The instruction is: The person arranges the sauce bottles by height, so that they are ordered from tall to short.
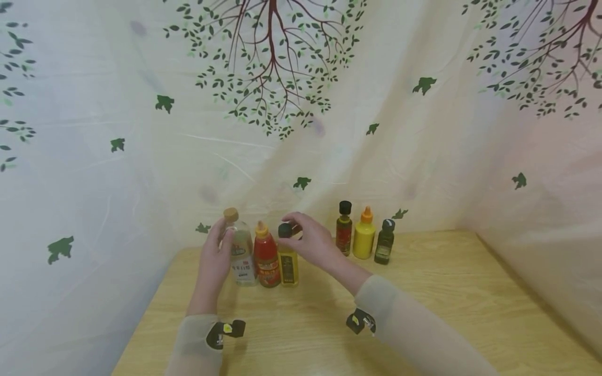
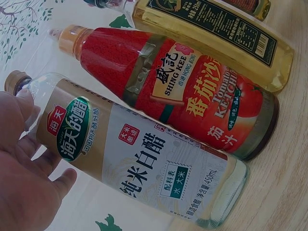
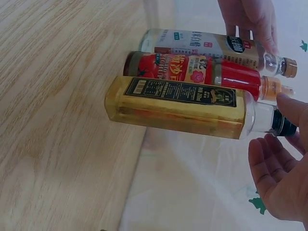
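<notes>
A clear white rice vinegar bottle (image 2: 139,154) with a tan cap stands leftmost of three bottles in a row. My left hand (image 1: 218,256) holds it near the neck, thumb on one side and fingers on the other. Beside it stands a red tomato ketchup bottle (image 2: 178,86) with an orange nozzle top. At the right end of the row is a square bottle of yellow oil (image 3: 178,106) with a dark cap. My right hand (image 1: 312,241) has thumb and index finger around that cap, with the other fingers spread beside the neck. The bottle bases rest on the table.
To the right stand a dark sauce bottle (image 1: 344,230) with a red label, a yellow squeeze bottle (image 1: 364,237) and a small dark green bottle (image 1: 384,243). The wooden table (image 1: 291,334) meets a leaf-printed curtain (image 1: 301,156) behind the bottles.
</notes>
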